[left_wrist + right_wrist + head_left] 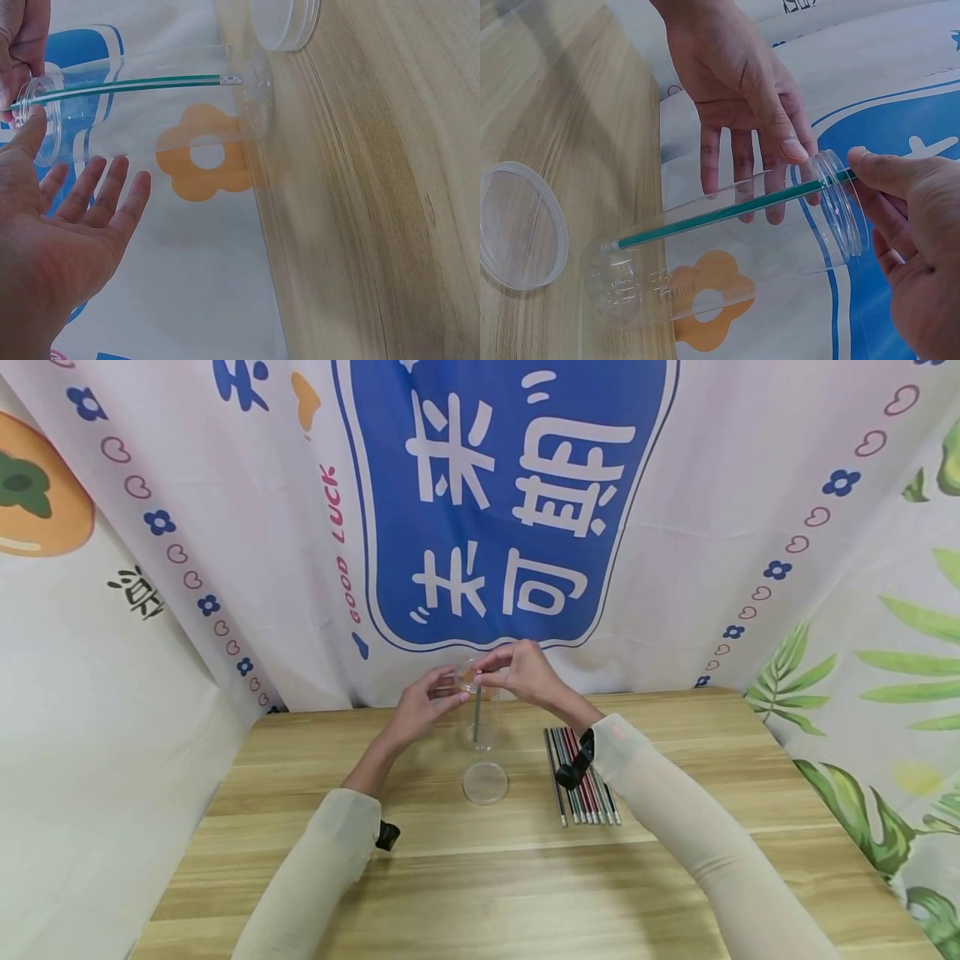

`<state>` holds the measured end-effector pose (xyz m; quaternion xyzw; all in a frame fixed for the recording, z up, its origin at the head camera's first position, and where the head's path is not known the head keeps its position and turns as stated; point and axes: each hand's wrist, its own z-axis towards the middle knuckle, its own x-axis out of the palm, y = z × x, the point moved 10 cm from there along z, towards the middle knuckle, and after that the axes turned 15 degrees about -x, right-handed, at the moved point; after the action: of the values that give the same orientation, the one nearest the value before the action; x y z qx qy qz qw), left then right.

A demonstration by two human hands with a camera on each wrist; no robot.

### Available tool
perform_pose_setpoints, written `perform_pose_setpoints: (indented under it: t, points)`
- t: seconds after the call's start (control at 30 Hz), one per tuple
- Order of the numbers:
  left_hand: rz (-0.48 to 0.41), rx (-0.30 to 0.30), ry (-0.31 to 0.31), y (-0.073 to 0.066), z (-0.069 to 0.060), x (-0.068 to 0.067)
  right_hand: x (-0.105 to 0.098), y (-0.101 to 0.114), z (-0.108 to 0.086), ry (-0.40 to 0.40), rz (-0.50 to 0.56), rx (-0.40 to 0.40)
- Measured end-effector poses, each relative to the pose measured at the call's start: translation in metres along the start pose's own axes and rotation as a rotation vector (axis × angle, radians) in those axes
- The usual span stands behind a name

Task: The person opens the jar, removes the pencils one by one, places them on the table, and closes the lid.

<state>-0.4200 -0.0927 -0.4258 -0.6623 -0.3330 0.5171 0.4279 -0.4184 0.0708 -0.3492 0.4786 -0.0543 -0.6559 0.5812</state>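
Observation:
A clear plastic jar (491,727) stands upright on the table, its mouth uncovered. Inside it is a green pencil (720,214), eraser end down near the bottom. My right hand (523,675) pinches the pencil's upper end at the jar's mouth. With fingers straight and spread, my left hand (423,703) lies alongside the jar's upper part, its thumb touching the neck in the left wrist view. A round clear lid (485,782) lies flat on the table in front of the jar. Beneath my right forearm are several pencils (566,777) in a row, eraser ends towards me.
The wooden table (465,877) ends at a printed cloth (300,635) hanging just behind the jar. More patterned cloth (862,652) hangs along the right side. Dark wrist cameras (573,770) sit on both of my wrists.

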Motion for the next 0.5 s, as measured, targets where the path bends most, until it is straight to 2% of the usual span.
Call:
perform_pose_setpoints:
  t: [0.27,0.5]
  points:
    - [0.009,0.011,0.002,-0.0012,-0.0001,0.0003,-0.0031,-0.0002,0.002,-0.024,0.02,0.0]
    - [0.002,0.014,0.006,-0.0012,0.0006,0.0009,-0.0047,0.0023,0.0028,-0.033,0.089,-0.024]
